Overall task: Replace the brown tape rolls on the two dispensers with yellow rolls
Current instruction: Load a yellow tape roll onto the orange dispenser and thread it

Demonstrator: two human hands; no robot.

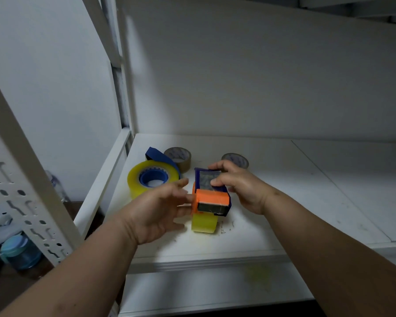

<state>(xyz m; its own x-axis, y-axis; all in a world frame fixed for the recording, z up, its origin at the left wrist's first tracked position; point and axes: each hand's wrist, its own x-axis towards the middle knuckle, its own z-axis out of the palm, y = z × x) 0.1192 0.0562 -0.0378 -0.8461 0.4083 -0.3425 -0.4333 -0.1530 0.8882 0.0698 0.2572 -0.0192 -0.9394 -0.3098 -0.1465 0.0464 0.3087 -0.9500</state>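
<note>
Centrally in the frame, the right hand (240,186) grips the top of an orange-and-blue dispenser (212,195) loaded with a yellow roll (204,223). Left of it, the left hand (160,213) touches its orange side, fingers loosely spread. Upper left on the white shelf (284,202) lies a second dispenser with yellow roll (151,179); two brown rolls (178,156) sit behind.

You are facing a white shelf (272,191). Lying flat at ten o'clock is a dispenser loaded with a yellow roll (152,179). Two brown rolls (178,156) (235,159) are lying flat toward twelve o'clock. A second dispenser (212,195), orange and blue, is standing at centre on its yellow roll (204,223).
</note>
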